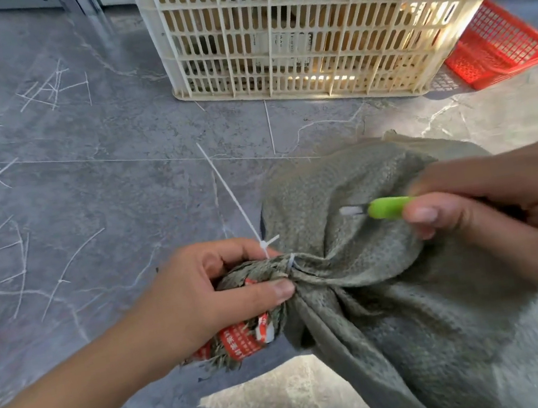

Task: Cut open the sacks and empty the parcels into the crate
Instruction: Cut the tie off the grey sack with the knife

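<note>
Grey marbled floor fills the frame, strewn at the left with snipped white ties, and the cream slatted crate stands at top centre with a red basket beside it at upper right. At lower right lies the green woven sack, its gathered neck clenched in the left hand right at the white cable tie, while the right hand pinches a green-handled cutter just above the cloth. That weave looks limp and slippery with a bulky load inside, so I'd judge the bunched neck the surest hold now, and the bottom corners for tipping.
</note>
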Demonstrator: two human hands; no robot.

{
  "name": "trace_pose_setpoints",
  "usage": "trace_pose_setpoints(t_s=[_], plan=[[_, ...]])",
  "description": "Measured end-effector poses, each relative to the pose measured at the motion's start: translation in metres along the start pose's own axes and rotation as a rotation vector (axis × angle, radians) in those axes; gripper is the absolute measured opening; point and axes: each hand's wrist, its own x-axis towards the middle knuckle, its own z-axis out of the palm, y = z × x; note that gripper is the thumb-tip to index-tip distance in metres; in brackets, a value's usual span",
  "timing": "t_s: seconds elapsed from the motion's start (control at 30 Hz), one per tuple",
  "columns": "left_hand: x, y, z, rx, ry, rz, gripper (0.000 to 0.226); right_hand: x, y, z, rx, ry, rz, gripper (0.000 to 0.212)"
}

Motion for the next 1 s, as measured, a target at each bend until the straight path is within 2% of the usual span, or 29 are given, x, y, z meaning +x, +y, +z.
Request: trace_pose_setpoints(t_s=[0.17, 0.27, 0.37, 0.5, 0.6, 0.73, 0.83, 0.93, 1.0], plan=[[-0.002, 0.006, 0.000, -0.051, -0.068, 0.052, 0.040, 0.026, -0.007, 0.013, -0.099, 0.036, -0.085, 0.033], [-0.002, 0.012, 0.003, -0.199, -0.108, 0.089, 0.032, 0.029, -0.006, 0.022, 0.100, -0.022, 0.031, 0.036], [0.001, 0.016, 0.005, -0.324, -0.079, 0.096, 0.027, 0.032, -0.009, 0.029, 0.285, -0.031, 0.048, 0.044], [0.006, 0.019, 0.003, -0.348, -0.005, 0.122, 0.025, 0.040, -0.016, 0.036, 0.343, 0.094, 0.057, 0.029], [0.005, 0.018, -0.007, -0.305, 0.132, 0.126, 0.028, 0.057, -0.022, 0.034, 0.490, 0.093, 0.132, 0.025], [-0.003, 0.012, -0.031, -0.306, 0.401, 0.117, 0.028, 0.093, -0.042, 0.029, 0.756, -0.026, 0.148, 0.024], [-0.015, 0.003, -0.052, -0.335, 0.575, 0.156, 0.027, 0.128, -0.068, 0.038, 0.773, -0.105, 0.038, 0.027], [-0.028, -0.012, -0.080, -0.333, 0.677, 0.210, 0.029, 0.166, -0.092, 0.064, 0.760, -0.151, 0.068, 0.027], [-0.032, -0.028, -0.108, -0.316, 0.732, 0.186, 0.028, 0.191, -0.108, 0.089, 0.757, -0.211, 0.112, 0.026]])
